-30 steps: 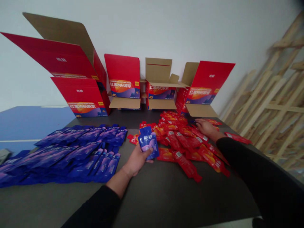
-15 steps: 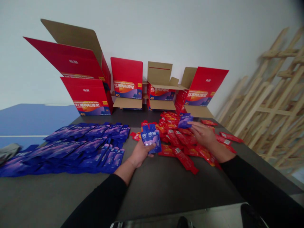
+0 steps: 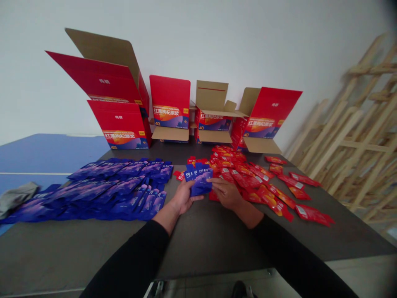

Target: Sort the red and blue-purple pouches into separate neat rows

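Several blue spouted pouches point(image 3: 200, 184) are fanned out between my two hands above the dark table. My left hand point(image 3: 182, 198) grips them from the left, thumb across the front and fingers behind. At their right edge, my right hand point(image 3: 226, 191) pinches a blue pouch between thumb and fingers. Red pouches point(image 3: 238, 169) lie in a loose pile just behind and to the right of my right hand. To the left of my left hand, many blue pouches point(image 3: 124, 186) rest in overlapping rows.
Open red cartons point(image 3: 170, 103) line the back of the dark table point(image 3: 198, 248) against the wall. A grey cloth point(image 3: 18, 198) lies at the far left, near a blue table point(image 3: 46, 153). Wooden frames point(image 3: 350, 140) lean at the right.
My right hand has moved left with its blue pouch from above the red pile to the pouches in my left hand. The view has shifted slightly left.
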{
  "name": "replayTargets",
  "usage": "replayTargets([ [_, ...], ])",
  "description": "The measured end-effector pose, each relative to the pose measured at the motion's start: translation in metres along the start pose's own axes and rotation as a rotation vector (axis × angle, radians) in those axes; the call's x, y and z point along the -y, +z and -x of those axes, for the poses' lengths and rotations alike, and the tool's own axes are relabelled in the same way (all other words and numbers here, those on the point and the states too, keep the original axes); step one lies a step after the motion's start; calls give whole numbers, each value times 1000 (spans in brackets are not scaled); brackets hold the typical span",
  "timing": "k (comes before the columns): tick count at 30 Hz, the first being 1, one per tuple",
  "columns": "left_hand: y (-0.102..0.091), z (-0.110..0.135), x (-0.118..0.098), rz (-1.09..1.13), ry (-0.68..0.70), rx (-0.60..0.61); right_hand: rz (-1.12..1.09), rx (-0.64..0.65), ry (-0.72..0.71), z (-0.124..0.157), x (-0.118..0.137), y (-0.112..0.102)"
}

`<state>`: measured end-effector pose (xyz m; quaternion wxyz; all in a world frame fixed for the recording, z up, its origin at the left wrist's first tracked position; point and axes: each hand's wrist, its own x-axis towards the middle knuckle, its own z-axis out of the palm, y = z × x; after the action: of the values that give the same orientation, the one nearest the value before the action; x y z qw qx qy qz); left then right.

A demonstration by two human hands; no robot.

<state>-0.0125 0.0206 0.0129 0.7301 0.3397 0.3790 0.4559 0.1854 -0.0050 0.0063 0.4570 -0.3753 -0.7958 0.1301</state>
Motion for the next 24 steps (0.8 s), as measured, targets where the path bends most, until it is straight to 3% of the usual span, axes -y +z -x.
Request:
replayTargets([
  [3, 1, 1, -2, 40, -20, 10, -16, 27, -7, 2, -1, -3],
  [7, 3, 2, -1, -19, 86, 5, -70, -25, 38, 1, 6, -5],
  [12, 5, 0, 3, -43, 129, -3, -171, -245, 326, -7, 7, 2],
  [17, 3, -2, 3, -41, 153, -3, -447, -443, 632, -14, -2, 22],
  [20, 2, -2, 2, -11, 176, -17, -675, -422, 720, -19, -1, 35],
  [24, 2, -2, 0, 7, 182, -71, -863, -396, 735, -27, 3, 55],
])
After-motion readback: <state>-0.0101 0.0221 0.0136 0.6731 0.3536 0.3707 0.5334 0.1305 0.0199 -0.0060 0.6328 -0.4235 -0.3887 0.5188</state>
